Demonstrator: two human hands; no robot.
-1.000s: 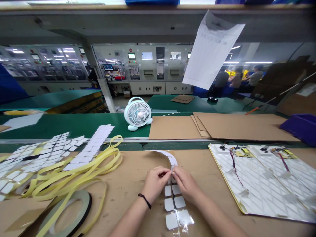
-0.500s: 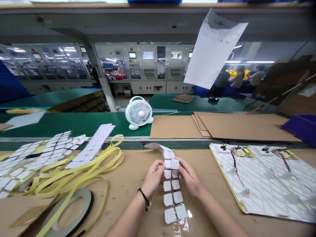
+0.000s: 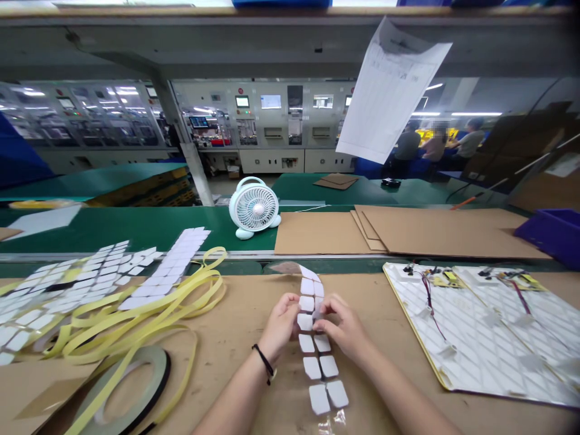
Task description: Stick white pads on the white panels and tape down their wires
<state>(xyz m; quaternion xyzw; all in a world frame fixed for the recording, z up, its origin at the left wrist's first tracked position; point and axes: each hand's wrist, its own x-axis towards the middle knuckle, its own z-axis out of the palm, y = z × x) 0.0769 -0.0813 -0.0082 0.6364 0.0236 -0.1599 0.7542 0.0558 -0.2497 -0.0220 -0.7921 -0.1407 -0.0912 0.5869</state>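
Over the desk point(image 3: 226, 386), the left hand point(image 3: 281, 326) curls around a strip of white pads point(image 3: 307, 344) while the right hand point(image 3: 342, 329) pinches one pad's edge.

On my counter point(image 3: 235, 386), a strip of square pads point(image 3: 307, 343) runs straight out before me, with a tape roll point(image 3: 156, 362) to its left and a wired panel point(image 3: 475, 344) to its right. Beyond them, a desk fan point(image 3: 254, 208) stands on the conveyor belt point(image 3: 136, 232).
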